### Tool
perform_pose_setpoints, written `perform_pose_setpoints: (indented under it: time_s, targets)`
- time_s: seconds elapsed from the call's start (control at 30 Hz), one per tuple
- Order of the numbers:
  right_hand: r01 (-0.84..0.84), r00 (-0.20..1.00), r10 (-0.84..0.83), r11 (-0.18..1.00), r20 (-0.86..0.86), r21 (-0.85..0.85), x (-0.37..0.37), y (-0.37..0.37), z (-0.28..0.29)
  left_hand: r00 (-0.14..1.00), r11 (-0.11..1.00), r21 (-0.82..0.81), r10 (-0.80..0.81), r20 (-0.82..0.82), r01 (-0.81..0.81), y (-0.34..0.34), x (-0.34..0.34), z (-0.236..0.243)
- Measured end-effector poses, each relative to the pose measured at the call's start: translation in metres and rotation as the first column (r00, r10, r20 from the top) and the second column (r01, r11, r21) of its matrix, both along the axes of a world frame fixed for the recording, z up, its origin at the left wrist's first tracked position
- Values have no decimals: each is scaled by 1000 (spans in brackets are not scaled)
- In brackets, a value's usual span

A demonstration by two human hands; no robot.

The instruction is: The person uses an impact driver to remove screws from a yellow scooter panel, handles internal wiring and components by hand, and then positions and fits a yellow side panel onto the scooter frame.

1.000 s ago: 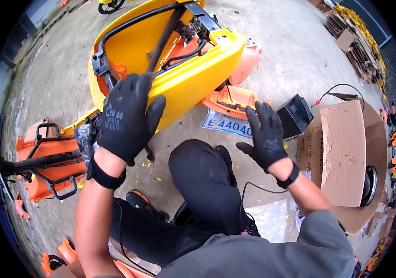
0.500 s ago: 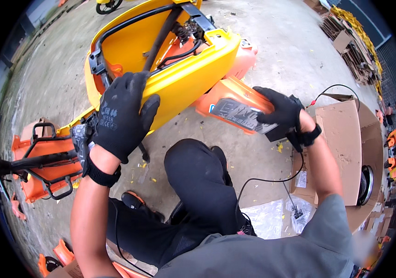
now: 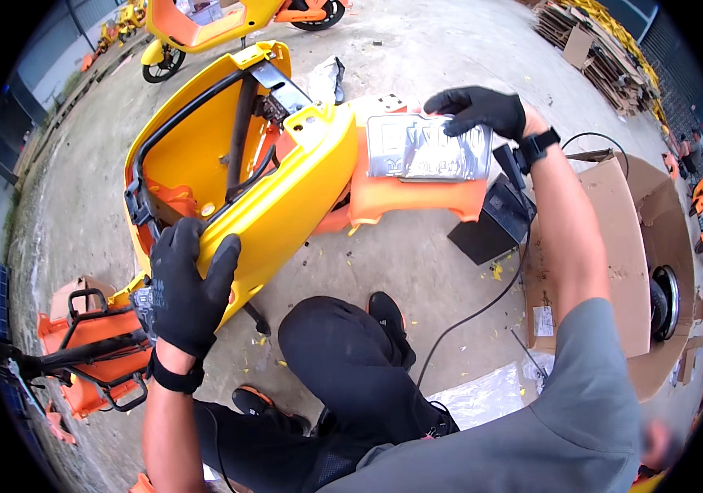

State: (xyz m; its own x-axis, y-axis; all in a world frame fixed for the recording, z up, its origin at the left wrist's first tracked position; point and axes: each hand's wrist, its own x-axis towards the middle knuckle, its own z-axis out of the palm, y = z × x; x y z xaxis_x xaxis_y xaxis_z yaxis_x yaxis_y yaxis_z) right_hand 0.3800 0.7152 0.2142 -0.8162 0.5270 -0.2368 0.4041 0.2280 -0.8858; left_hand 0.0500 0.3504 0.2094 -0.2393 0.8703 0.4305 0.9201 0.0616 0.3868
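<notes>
My left hand [image 3: 189, 283], in a black glove, is closed over the near rim of a yellow scooter body shell [image 3: 290, 197], its thumb lying along the outside. Inside the shell, a black tube frame [image 3: 240, 135] shows. An orange rear cover [image 3: 417, 201] sticks out to the right of the shell, carrying a silvery embossed plate [image 3: 425, 156]. Over the plate's upper right edge is my gloved right hand [image 3: 483, 112], fingers stretched leftward and thumb apart. Whether its thumb touches the plate, I cannot tell.
A black box [image 3: 495, 220] stands right of the cover, near a black cable [image 3: 483, 316]. Farther right is an open cardboard box [image 3: 585, 263] with a wheel [image 3: 665, 302] in it. An orange front part [image 3: 92, 353] lies left. Another yellow scooter [image 3: 212, 29] stands beyond.
My right hand has shifted from lying across the plate's right end to above its upper edge, fingers apart. The plate now appears level and bright. My left hand remains on the shell; the view has shifted.
</notes>
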Motion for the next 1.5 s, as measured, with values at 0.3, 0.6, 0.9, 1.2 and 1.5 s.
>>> perform_pose_setpoints:
  time_s: [0.3, 0.6, 0.9, 1.2, 1.5]
  targets:
    - [-154, 986, 134, 954, 96, 257, -33, 27, 54, 982, 994, 62, 75, 172, -87, 4, -2, 2]
    - [-192, 974, 135, 919, 182, 345, -71, 66, 38, 973, 982, 7, 188, 136, -191, 0, -5, -3]
    - [-291, 954, 170, 723, 246, 627, -129, 108, 20, 980, 982, 3, 189, 65, -189, 7, 5, -9]
    - [-209, 968, 203, 336, 146, 919, -203, 67, 3, 977, 979, 10, 200, 76, -202, 7, 12, -5]
    - [171, 980, -176, 507, -93, 845, -162, 42, -70, 982, 982, 27, 189, -13, -189, 8, 13, -8]
